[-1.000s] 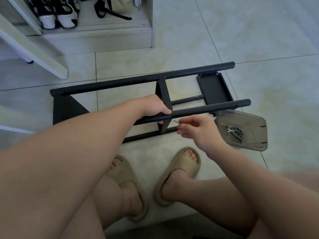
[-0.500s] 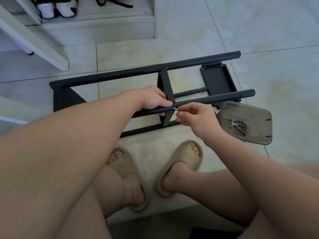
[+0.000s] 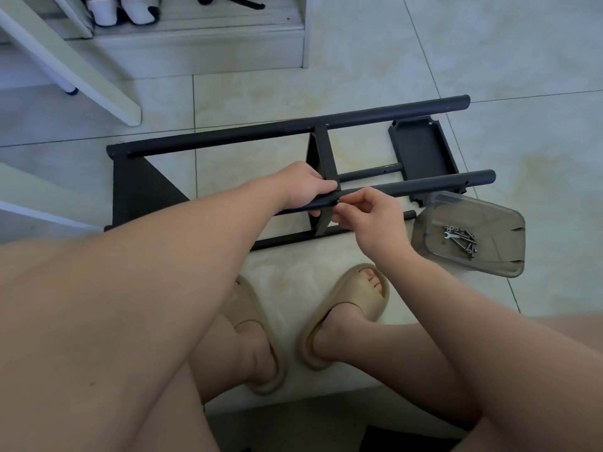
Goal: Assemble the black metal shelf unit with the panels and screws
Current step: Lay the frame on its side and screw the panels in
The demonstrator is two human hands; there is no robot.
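The black metal shelf frame (image 3: 228, 135) lies on its side on the tiled floor. Its near upper tube (image 3: 424, 184) runs left to right in front of me. My left hand (image 3: 303, 187) is wrapped around that tube where the middle panel (image 3: 326, 158) meets it. My right hand (image 3: 368, 213) pinches a small screw against the tube at the same joint; the screw is hidden by my fingertips. A loose black panel (image 3: 421, 148) lies flat under the frame's right end.
A clear plastic tray (image 3: 509, 256) with several screws and a small wrench (image 3: 460, 238) sits on the floor at the right. My feet in beige slippers (image 3: 346, 314) rest just below the frame. A white cabinet with shoes (image 3: 195, 44) stands at the back left.
My right hand has carried the screw up and left to the joint on the near tube. The screw tip, seen earlier, is now hidden. The left hand keeps its grip.
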